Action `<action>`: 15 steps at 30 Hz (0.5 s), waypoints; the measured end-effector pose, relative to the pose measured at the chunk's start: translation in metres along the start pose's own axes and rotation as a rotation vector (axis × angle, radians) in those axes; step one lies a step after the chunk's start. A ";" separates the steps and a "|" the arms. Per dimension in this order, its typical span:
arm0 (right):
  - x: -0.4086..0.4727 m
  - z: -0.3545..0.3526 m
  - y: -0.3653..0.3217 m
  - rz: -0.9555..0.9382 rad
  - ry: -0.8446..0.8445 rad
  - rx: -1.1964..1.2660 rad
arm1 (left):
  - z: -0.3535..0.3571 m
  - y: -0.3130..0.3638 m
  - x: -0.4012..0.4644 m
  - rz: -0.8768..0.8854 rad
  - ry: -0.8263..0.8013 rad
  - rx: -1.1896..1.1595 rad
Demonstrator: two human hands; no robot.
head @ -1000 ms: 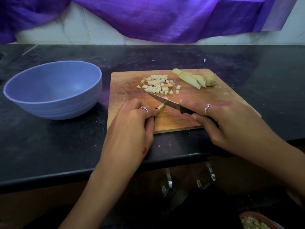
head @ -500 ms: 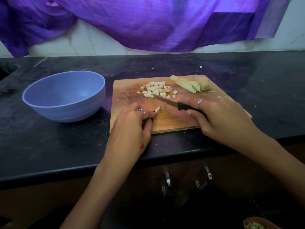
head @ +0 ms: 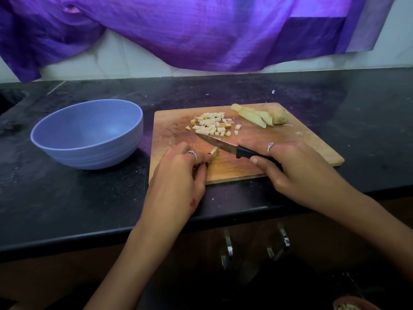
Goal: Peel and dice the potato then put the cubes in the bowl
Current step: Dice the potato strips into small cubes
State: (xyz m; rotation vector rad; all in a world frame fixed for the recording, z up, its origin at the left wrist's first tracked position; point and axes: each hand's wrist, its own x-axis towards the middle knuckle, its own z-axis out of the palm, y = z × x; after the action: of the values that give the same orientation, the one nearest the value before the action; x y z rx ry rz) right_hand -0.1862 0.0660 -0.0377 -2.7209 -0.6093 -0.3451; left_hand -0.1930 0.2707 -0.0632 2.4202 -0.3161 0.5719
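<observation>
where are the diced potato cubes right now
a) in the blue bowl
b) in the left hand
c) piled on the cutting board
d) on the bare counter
c: the potato cubes lie in a pile on the cutting board, beyond the knife, while the blue bowl to the left looks empty.

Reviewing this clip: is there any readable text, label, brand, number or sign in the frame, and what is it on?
None: no readable text anywhere in this view.
Knife: black handle and blade show no brand mark.
Bowl: plain blue, no label.
Cutting board: bare wood, no stamp.
Purple cloth: no print.
Left hand: a small red mark, not lettering.
</observation>
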 end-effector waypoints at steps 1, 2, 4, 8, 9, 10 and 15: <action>0.001 0.000 0.000 -0.011 0.004 0.007 | 0.000 0.000 0.000 -0.001 -0.002 -0.001; 0.001 0.001 0.001 -0.022 0.004 0.003 | 0.000 -0.001 0.000 0.002 -0.001 -0.001; 0.002 0.002 0.001 -0.033 -0.003 -0.017 | 0.000 -0.001 0.000 0.001 -0.002 0.002; 0.009 -0.001 -0.004 -0.037 -0.021 -0.085 | 0.001 -0.001 0.001 -0.001 0.001 0.001; 0.011 -0.002 -0.007 -0.035 -0.038 -0.106 | 0.001 -0.001 0.000 -0.003 -0.002 0.005; 0.013 -0.003 -0.009 -0.040 -0.053 -0.130 | 0.001 -0.001 0.000 -0.005 -0.002 0.007; 0.011 0.000 -0.015 -0.033 -0.100 -0.192 | 0.002 -0.001 0.000 -0.006 0.016 0.019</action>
State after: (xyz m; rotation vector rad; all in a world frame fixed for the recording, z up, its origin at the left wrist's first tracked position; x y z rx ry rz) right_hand -0.1835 0.0826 -0.0306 -2.9289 -0.6816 -0.2900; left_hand -0.1921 0.2698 -0.0653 2.4329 -0.2973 0.5938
